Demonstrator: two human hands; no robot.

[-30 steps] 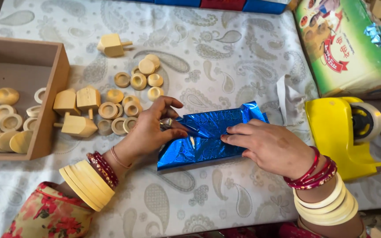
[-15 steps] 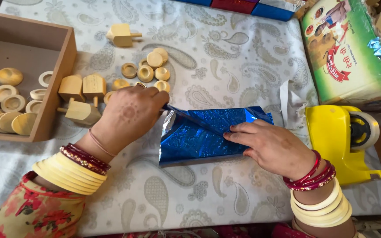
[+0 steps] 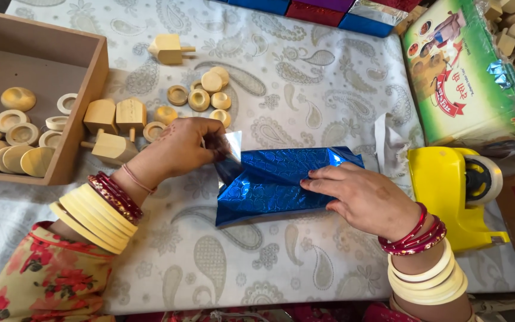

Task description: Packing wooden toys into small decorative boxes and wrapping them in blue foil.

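A parcel wrapped in shiny blue embossed foil (image 3: 278,182) lies on the patterned tablecloth (image 3: 305,77). My left hand (image 3: 183,146) pinches the foil flap at the parcel's left end, its silver underside turned up. My right hand (image 3: 368,200) lies flat on the right part of the parcel, fingers spread and pressing the foil down. Both wrists wear yellow and red bangles.
A yellow tape dispenser (image 3: 454,194) stands right of the parcel. Wooden rings, discs and spinning tops (image 3: 201,95) lie scattered behind my left hand. A wooden box (image 3: 73,128) at left holds more discs. A green printed bag (image 3: 463,71) and wrapped boxes (image 3: 329,12) sit at the back.
My left hand has shifted from lying over the parcel's left end to pinching and lifting the foil flap there. My right hand stays pressed on the parcel.
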